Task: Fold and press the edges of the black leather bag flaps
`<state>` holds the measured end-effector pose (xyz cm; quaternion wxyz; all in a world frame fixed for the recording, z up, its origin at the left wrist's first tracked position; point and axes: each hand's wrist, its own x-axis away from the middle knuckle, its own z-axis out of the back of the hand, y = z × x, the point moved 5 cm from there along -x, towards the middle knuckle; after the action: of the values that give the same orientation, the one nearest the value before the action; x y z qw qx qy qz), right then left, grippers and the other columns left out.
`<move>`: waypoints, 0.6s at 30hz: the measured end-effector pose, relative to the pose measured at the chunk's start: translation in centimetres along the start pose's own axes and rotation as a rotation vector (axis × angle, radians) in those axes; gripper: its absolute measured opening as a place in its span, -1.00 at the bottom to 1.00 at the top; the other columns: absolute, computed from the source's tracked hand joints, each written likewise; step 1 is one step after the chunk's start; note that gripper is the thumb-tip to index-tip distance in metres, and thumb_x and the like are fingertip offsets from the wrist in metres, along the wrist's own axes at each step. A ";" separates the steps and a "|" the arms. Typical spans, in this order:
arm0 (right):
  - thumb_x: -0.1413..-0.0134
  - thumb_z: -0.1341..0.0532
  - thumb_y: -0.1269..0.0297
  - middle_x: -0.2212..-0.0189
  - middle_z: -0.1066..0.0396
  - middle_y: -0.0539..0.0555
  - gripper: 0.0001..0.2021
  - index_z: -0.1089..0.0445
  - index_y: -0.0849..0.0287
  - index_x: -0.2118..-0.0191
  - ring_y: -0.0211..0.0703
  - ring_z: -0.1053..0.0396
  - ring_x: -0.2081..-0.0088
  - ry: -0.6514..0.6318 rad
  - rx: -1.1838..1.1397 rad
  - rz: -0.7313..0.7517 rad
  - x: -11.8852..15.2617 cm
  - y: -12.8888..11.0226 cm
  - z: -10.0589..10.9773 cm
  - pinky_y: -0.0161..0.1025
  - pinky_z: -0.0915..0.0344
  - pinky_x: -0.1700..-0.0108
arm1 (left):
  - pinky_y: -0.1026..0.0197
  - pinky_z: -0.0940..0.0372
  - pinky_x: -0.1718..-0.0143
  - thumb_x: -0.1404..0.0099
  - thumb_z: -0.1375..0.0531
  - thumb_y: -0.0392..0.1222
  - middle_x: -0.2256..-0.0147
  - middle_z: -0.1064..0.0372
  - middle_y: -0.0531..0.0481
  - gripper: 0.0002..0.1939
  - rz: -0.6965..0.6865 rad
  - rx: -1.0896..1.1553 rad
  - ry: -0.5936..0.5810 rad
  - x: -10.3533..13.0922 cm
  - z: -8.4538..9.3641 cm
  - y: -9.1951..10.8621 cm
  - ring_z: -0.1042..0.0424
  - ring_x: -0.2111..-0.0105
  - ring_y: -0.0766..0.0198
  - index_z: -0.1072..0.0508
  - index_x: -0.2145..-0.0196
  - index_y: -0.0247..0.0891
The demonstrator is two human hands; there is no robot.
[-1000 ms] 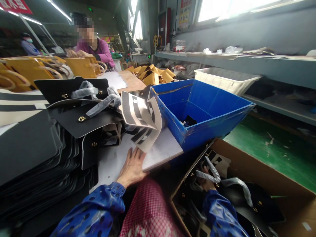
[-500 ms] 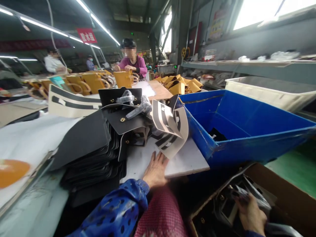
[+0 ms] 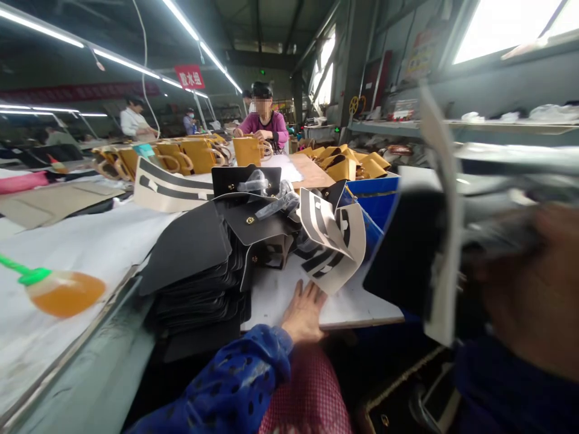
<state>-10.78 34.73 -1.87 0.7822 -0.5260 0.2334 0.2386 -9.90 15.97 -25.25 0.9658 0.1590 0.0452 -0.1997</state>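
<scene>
My left hand [image 3: 304, 310] rests on the white board [image 3: 362, 304], fingers stretched out, holding nothing. Just beyond its fingertips stands a curled beige-backed panel [image 3: 335, 265] with black strips. To the left rises a thick stack of black panels [image 3: 190, 241], topped by black pieces [image 3: 257, 220] with gold clasps and plastic-wrapped straps [image 3: 275, 202]. At the right, close to the camera, my right hand [image 3: 529, 283] is closed on black bag panels [image 3: 404, 247] with beige backing and clear plastic about them. Motion blurs this hand, and its fingertips are partly hidden.
A blue bin [image 3: 373, 193] is mostly hidden behind the raised panels. Below right, a cardboard box [image 3: 400, 383] holds more black pieces. An orange-filled bottle [image 3: 66, 292] lies at left. Across the table a person in purple [image 3: 266, 125] handles a yellow bag [image 3: 246, 150].
My right hand has come up out of the cardboard box with the black bag panels, now in front of the blue bin. My left hand stays on the board. The view has shifted slightly.
</scene>
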 end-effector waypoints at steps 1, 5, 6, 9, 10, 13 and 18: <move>-0.30 0.19 -0.14 0.12 -0.40 0.10 -0.51 -0.15 0.00 -0.14 0.11 -0.44 0.08 0.084 -0.048 0.024 -2.1 -0.9 -1.3 -0.16 -0.46 0.41 | -0.28 0.26 -0.33 0.10 -0.36 0.16 -0.23 -0.08 -0.33 0.04 0.003 -0.007 -0.002 0.0 0.0 0.0 0.02 -0.29 -0.17 -0.10 -0.27 -0.26; -0.24 -0.07 0.00 0.17 -0.44 0.08 -0.53 -0.31 0.32 -0.03 -0.02 -0.47 0.12 -0.195 -0.201 0.017 -8.5 -1.3 -8.6 -0.14 -0.48 0.27 | -0.24 0.29 -0.35 0.13 -0.38 0.16 -0.25 -0.07 -0.32 0.07 0.020 -0.050 -0.015 -0.2 -0.5 -0.1 0.05 -0.31 -0.15 -0.12 -0.26 -0.29; -0.16 -0.18 0.03 0.12 -0.44 0.09 -0.50 -0.29 0.33 -0.08 0.00 -0.46 0.08 -0.268 -0.208 0.000 -8.8 -0.7 -9.5 -0.12 -0.48 0.26 | -0.23 0.30 -0.35 0.13 -0.38 0.16 -0.25 -0.06 -0.32 0.08 0.024 -0.060 -0.020 -0.3 -0.6 -0.1 0.06 -0.31 -0.15 -0.11 -0.27 -0.30; -0.05 -0.28 0.00 -0.01 -0.41 0.13 -0.37 -0.24 0.27 -0.16 0.01 -0.42 0.00 -0.352 -0.179 -0.075 -5.0 3.0 -8.8 -0.10 -0.48 0.18 | -0.21 0.31 -0.35 0.11 -0.36 0.18 -0.26 -0.05 -0.33 0.07 0.026 -0.078 -0.040 -0.4 -1.1 -0.2 0.06 -0.32 -0.14 -0.10 -0.27 -0.31; -0.08 -0.23 -0.06 -0.01 -0.42 0.13 -0.41 -0.29 0.23 -0.13 -0.03 -0.45 0.04 -0.370 -0.157 -0.120 -2.3 4.8 -7.7 -0.11 -0.48 0.16 | -0.21 0.31 -0.35 0.09 -0.35 0.18 -0.27 -0.05 -0.33 0.05 0.025 -0.079 -0.045 -0.4 -1.1 -0.2 0.06 -0.32 -0.14 -0.11 -0.27 -0.31; -0.18 -0.04 -0.20 0.27 -0.54 0.11 -0.43 -0.42 0.23 0.03 -0.11 -0.52 0.34 -0.371 0.003 -0.372 8.7 11.8 -2.9 -0.07 -0.50 0.24 | -0.21 0.34 -0.35 0.01 -0.33 0.11 -0.27 -0.04 -0.34 -0.05 0.031 -0.076 -0.044 -0.5 -1.1 0.0 0.08 -0.32 -0.15 -0.15 -0.25 -0.35; 0.08 -0.31 -0.15 -0.25 -0.14 0.31 -0.30 -0.32 0.26 -0.09 0.24 0.01 -0.31 -0.019 0.599 -0.733 27.2 22.3 10.3 0.30 0.15 -0.30 | -0.21 -0.01 -0.23 -0.05 -0.30 0.04 -0.06 -0.31 -0.39 -0.31 0.056 -0.080 -0.096 -0.7 -0.9 0.2 -0.23 -0.13 -0.24 -0.36 -0.08 -0.41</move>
<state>-2.26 55.22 -31.07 0.9343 -0.3227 0.0836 -0.1264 -10.49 16.74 -25.96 0.9777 0.1116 0.0021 -0.1779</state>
